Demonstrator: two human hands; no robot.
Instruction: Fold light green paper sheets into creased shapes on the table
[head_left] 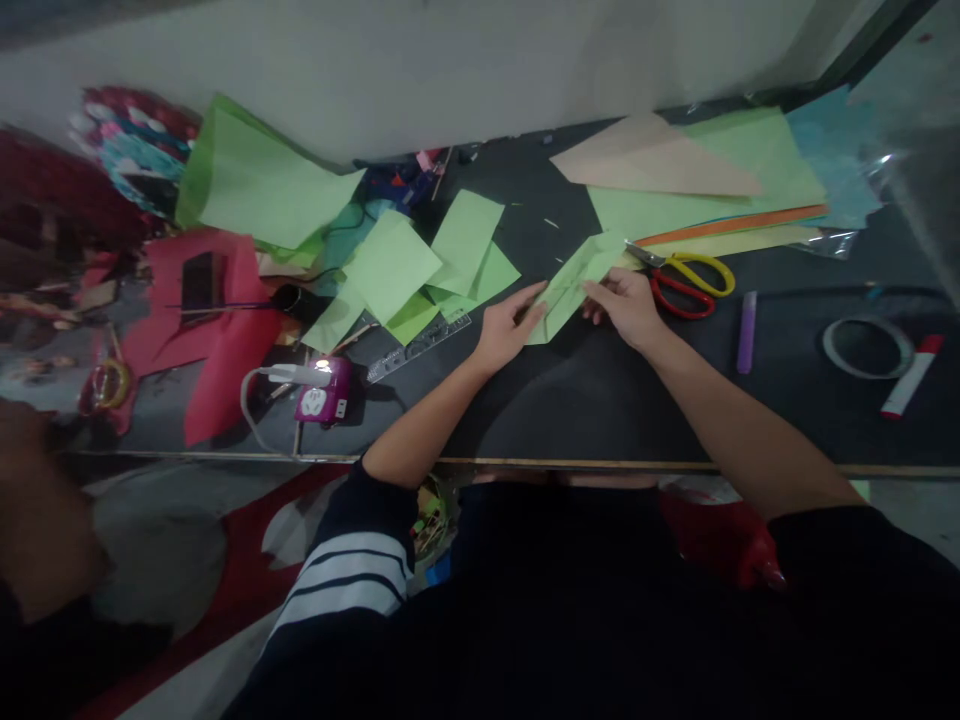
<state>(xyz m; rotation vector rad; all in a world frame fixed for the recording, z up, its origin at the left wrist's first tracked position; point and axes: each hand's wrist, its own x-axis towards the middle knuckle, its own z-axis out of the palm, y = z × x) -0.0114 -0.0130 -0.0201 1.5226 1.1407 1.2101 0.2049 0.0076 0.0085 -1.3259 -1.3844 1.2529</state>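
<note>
A creased sheet of light green paper [574, 285] is held between both hands above the dark table. My left hand [508, 328] grips its left end, thumb on top. At the right side, my right hand [624, 305] pinches the paper's edge, with some fingers tucked underneath. Scissors [686, 280] with one yellow and one red handle lie just beyond the right hand. Several cut green paper pieces [394, 262] lie in a loose pile to the left, partly over a clear ruler [420, 347].
A purple power adapter [322, 390] with a plugged-in white cable stands left. Red paper [217, 330] lies farther left, near another person's arm [45, 510]. On the right are a purple glue stick [747, 332], a tape roll [868, 347], a marker [911, 377] and stacked coloured sheets [712, 160].
</note>
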